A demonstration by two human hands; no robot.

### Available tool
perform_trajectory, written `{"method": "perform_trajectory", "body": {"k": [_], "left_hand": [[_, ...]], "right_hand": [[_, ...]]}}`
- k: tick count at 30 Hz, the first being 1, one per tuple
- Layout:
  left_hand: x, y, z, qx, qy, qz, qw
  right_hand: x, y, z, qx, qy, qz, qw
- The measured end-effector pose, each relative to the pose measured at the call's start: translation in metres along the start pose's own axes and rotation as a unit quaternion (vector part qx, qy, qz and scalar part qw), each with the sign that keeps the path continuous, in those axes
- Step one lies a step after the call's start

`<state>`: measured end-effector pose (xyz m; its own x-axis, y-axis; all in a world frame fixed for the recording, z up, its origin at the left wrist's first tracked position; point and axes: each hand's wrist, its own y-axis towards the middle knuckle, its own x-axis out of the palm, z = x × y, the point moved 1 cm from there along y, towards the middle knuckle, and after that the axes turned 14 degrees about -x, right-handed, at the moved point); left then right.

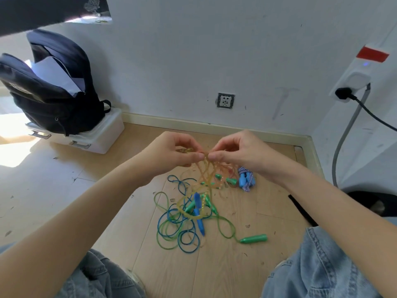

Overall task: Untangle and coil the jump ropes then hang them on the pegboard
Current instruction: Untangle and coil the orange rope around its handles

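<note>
The floor (225, 265) is made of pale wooden boards, with small dark bits scattered on it. A white wall (214, 50) stands behind, marked with some grey scuffs, and a cream skirting board (193, 123) runs along its foot. A grey wall socket (225, 100) sits low on this wall. On the left, a dark backpack (55, 87) stands open on a white plastic box (94, 136), with white paper showing inside it. Strong sunlight falls on the floor at the left edge. On the right, a black plug (343, 93) with a black cable sits in a white power strip (354, 78).
</note>
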<state>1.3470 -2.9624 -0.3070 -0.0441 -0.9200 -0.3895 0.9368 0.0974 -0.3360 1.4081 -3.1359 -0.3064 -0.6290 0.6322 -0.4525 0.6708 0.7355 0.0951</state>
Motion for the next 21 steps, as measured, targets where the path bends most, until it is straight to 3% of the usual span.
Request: {"method": "perform_trajectory", "body": {"k": [4,9,14,17,21], "left_hand": [[-0.004,0.004,-0.005,0.009,0.092,0.105,0.99],[-0.004,0.0,0.001,0.001,-0.041,0.038,0.998],[0.001,-0.006,0.004,0.012,-0.055,0.003,0.998],[-0.003,-0.003,0.001,-0.021,-0.135,-0.035,0.99],[-0.013,0.005,-0.006,-0.07,-0.158,0.027,0.985]], "right_hand": [[-0.007,0.001,0.007,0.026,0.08,0.074,0.994],[-0.013,0.0,0.006,0.035,0.253,0.085,0.963],[0.002,-0.002,0.001,-0.012,0.072,-0.036,0.997],[-0.004,0.001,0.005,-0.007,0.056,0.036,0.998],[-0.014,0.001,0.015,0.0,0.035,0.126,0.991]]}}
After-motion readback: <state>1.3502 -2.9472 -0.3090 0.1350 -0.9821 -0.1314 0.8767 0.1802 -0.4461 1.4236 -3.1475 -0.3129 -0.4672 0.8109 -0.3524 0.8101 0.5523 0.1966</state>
